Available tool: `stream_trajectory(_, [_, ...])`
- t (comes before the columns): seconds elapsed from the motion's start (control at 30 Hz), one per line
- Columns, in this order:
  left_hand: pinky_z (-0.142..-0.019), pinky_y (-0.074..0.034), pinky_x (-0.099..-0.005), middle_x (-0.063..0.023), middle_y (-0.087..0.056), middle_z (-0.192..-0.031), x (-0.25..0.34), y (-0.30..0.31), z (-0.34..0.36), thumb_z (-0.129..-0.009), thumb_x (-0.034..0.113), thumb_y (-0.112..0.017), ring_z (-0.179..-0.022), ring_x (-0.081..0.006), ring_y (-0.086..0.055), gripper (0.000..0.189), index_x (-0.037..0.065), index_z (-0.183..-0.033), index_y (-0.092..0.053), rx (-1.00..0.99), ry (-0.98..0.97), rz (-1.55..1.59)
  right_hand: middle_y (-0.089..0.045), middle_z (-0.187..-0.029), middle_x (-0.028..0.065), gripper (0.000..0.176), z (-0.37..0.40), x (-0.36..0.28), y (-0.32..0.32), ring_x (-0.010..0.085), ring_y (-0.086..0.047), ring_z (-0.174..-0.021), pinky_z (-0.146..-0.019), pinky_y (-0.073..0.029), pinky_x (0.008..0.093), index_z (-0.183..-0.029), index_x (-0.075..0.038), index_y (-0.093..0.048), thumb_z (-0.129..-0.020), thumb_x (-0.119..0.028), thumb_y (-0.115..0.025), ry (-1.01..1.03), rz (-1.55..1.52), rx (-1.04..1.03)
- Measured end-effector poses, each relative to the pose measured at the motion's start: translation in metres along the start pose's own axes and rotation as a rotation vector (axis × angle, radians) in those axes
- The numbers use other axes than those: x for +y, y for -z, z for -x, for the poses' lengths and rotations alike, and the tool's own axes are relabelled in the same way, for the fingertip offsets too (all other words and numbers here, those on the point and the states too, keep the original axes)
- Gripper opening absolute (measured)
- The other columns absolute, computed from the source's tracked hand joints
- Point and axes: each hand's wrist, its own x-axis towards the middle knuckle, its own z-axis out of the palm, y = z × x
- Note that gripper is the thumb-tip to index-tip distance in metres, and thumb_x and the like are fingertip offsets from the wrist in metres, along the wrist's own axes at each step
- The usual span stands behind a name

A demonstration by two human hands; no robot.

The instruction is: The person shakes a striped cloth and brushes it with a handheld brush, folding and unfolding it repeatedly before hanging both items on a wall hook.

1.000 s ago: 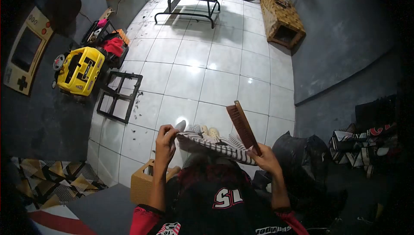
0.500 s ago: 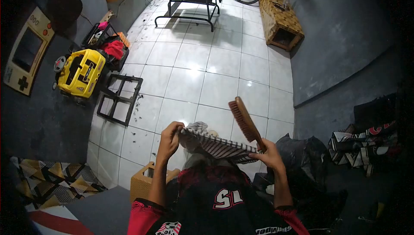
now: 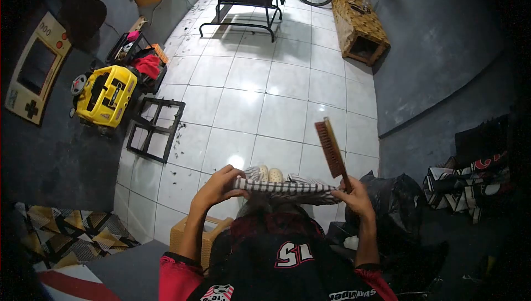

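A black-and-white striped cloth is stretched nearly level between my hands, in front of my body. My left hand pinches its left end. My right hand grips the handle of a wooden brush and also holds the cloth's right end. The brush points up and away from me, its reddish-brown bristles facing left. Beyond the cloth's upper edge show the tips of pale, holed clogs.
A tan woven-look stool is at my lower left, a black plastic bag to my right. Farther out are a black frame, a yellow toy car, a black chair and a wooden bench. Hair clippings lie on the tiles.
The cloth's sloping edge has come level and taut. My left hand has lowered slightly, and my right hand has shifted right with the brush. The clogs now show more.
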Motion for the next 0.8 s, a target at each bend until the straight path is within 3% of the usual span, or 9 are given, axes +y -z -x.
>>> stream_trajectory(0.03, [-0.067, -0.046, -0.0322, -0.0112, -0.054, -0.087, -0.012, -0.004, 0.001, -0.067, 0.011, -0.073, -0.078, -0.0281, -0.057, 0.035, 0.005, -0.098, -0.057, 0.019, -0.047, -0.022, -0.046, -0.066, -0.0017, 0.026, -0.001, 0.004, 0.002, 0.0087, -0.045, -0.057, -0.049, -0.039, 0.0241, -0.079, -0.004, -0.048, -0.074, -0.017, -0.070, -0.016, 0.034, -0.069])
stream_trajectory(0.23, [-0.068, -0.046, -0.0378, -0.0135, -0.055, -0.082, -0.072, -0.042, 0.005, -0.067, 0.009, -0.070, -0.077, -0.0329, -0.055, 0.030, 0.007, -0.095, -0.058, 0.002, -0.045, -0.061, -0.047, -0.071, -0.0010, 0.034, -0.011, 0.018, -0.022, 0.0092, -0.043, -0.062, -0.053, -0.038, 0.0262, -0.091, -0.002, -0.054, -0.080, -0.033, -0.064, -0.279, 0.139, -0.707])
stream_trajectory(0.27, [-0.070, -0.046, -0.0395, -0.0156, -0.058, -0.085, -0.080, -0.052, 0.007, -0.069, 0.011, -0.068, -0.081, -0.0342, -0.056, 0.031, 0.005, -0.097, -0.057, -0.019, -0.037, -0.060, -0.054, -0.075, 0.0005, 0.042, -0.004, 0.010, -0.031, 0.0096, -0.048, -0.066, -0.057, -0.041, 0.0259, -0.097, 0.000, -0.056, -0.077, -0.035, -0.067, -0.276, 0.267, -0.659])
stream_trajectory(0.33, [-0.071, -0.046, -0.0404, -0.0167, -0.059, -0.089, -0.089, -0.078, 0.014, -0.069, 0.014, -0.067, -0.084, -0.0348, -0.056, 0.035, 0.005, -0.101, -0.055, -0.006, 0.059, -0.083, -0.058, -0.077, 0.0017, 0.051, -0.005, 0.083, -0.051, 0.0129, -0.052, -0.069, -0.061, -0.044, 0.0274, -0.099, 0.001, -0.058, -0.073, -0.041, -0.069, -0.173, 0.375, -0.831])
stream_trajectory(0.43, [-0.071, -0.046, -0.0408, -0.0158, -0.059, -0.089, -0.095, -0.103, 0.026, -0.068, 0.010, -0.065, -0.085, -0.0341, -0.057, 0.038, 0.008, -0.105, -0.054, 0.083, 0.115, -0.161, -0.062, -0.079, 0.0081, 0.053, -0.012, 0.138, -0.059, 0.0206, -0.057, -0.072, -0.065, -0.046, 0.0319, -0.099, 0.000, -0.058, -0.067, -0.040, -0.072, -0.357, 0.215, -0.891])
stream_trajectory(0.57, [-0.067, -0.045, -0.0423, -0.0163, -0.055, -0.080, -0.166, -0.155, 0.007, -0.075, 0.007, -0.054, -0.078, -0.0347, -0.055, 0.029, 0.009, -0.104, -0.056, 0.171, 0.084, -0.272, -0.060, -0.079, 0.0206, 0.037, -0.054, 0.136, -0.058, 0.0347, -0.058, -0.076, -0.067, -0.046, 0.0400, -0.097, -0.001, -0.056, -0.066, -0.019, -0.064, -0.099, 0.667, -0.275])
stream_trajectory(0.6, [-0.067, -0.044, -0.0416, -0.0163, -0.055, -0.079, -0.159, -0.148, -0.002, -0.075, 0.005, -0.052, -0.076, -0.0343, -0.055, 0.030, 0.009, -0.104, -0.057, 0.241, 0.095, -0.294, -0.058, -0.078, 0.0242, 0.033, -0.071, 0.144, -0.057, 0.0386, -0.058, -0.078, -0.066, -0.045, 0.0431, -0.097, -0.001, -0.054, -0.067, -0.013, -0.059, -0.048, 0.740, -0.112])
stream_trajectory(0.73, [-0.061, -0.043, -0.0412, -0.0171, -0.049, -0.073, -0.102, -0.064, -0.074, -0.073, -0.005, -0.049, -0.069, -0.0328, -0.052, 0.048, 0.008, -0.118, -0.052, 0.676, 0.007, -0.388, -0.056, -0.073, 0.0231, 0.026, -0.107, 0.020, -0.031, 0.0421, -0.056, -0.073, -0.063, -0.046, 0.0413, -0.092, 0.002, -0.053, -0.066, -0.003, -0.054, 0.186, 0.466, 0.429])
stream_trajectory(0.8, [-0.060, -0.044, -0.0379, -0.0157, -0.048, -0.072, -0.029, -0.003, -0.087, -0.069, -0.009, -0.050, -0.066, -0.0293, -0.052, 0.054, 0.006, -0.120, -0.050, 0.849, -0.072, -0.261, -0.057, -0.075, 0.0227, 0.023, -0.106, -0.046, -0.017, 0.0374, -0.059, -0.071, -0.062, -0.046, 0.0393, -0.090, 0.004, -0.055, -0.068, -0.003, -0.055, 0.490, 0.390, 0.709])
